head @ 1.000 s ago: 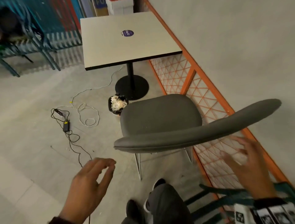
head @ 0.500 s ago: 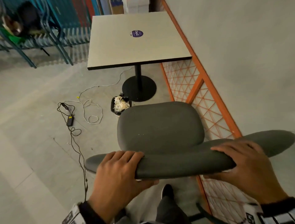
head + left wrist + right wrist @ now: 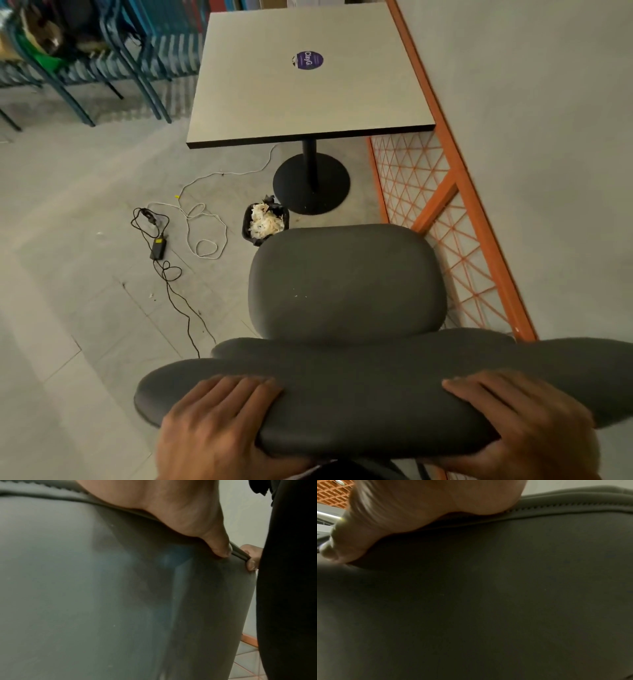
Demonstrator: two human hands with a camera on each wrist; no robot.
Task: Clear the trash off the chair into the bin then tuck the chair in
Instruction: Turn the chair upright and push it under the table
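A grey padded chair (image 3: pixel 346 281) stands in front of me, its seat bare apart from a few crumbs. Both hands grip the top of its backrest (image 3: pixel 376 387): my left hand (image 3: pixel 219 421) at the left end, my right hand (image 3: pixel 520 421) at the right, fingers over the top and thumbs behind. The left wrist view shows my thumb (image 3: pixel 217 543) pressed on the backrest's rear (image 3: pixel 102 588). In the right wrist view the thumb (image 3: pixel 351 536) lies on the same dark fabric (image 3: pixel 488 588). A small black bin (image 3: pixel 265 224) full of crumpled paper sits on the floor beyond the seat, left of the table's base (image 3: pixel 311 183).
The square table (image 3: pixel 301 78) stands straight ahead on a single post. An orange mesh fence (image 3: pixel 455 205) and a wall run along the right. White and black cables (image 3: pixel 191 226) with a power brick lie on the floor to the left. Blue chairs (image 3: pixel 102 51) stand far left.
Both hands went from hovering behind the chair to gripping its backrest. The view now looks more squarely down over the chair, which sits lined up with the table.
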